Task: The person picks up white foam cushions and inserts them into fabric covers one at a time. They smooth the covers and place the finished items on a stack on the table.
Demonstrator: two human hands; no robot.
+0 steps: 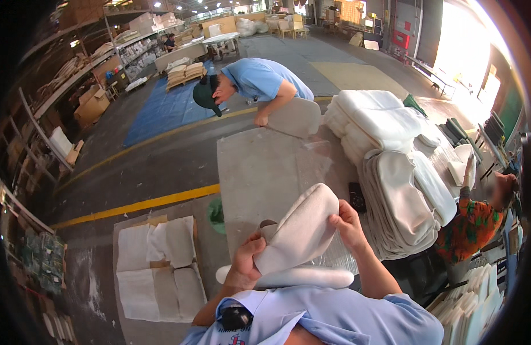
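Observation:
Between my two hands a light grey fabric cushion cover (303, 233) is held up, tilted, over the near end of the table. My left hand (247, 257) is closed on its lower left corner, where a darker inner fold shows. On the cover's right edge, the thumb and fingers of my right hand (348, 225) pinch the fabric. A white padded cushion piece (311, 278) lies below the cover, along the table's near edge and against my shirt. Neither hand touches it. Whether any filling is inside the cover, I cannot tell.
Stacked grey covers (392, 201) and white padding (372, 118) fill the table's (248, 172) right side, near a small black object (356, 197). Across it, a co-worker (260, 80) handles a grey panel (294, 117). Another person (472, 230) is at right. Flat pieces (139, 287) lie left.

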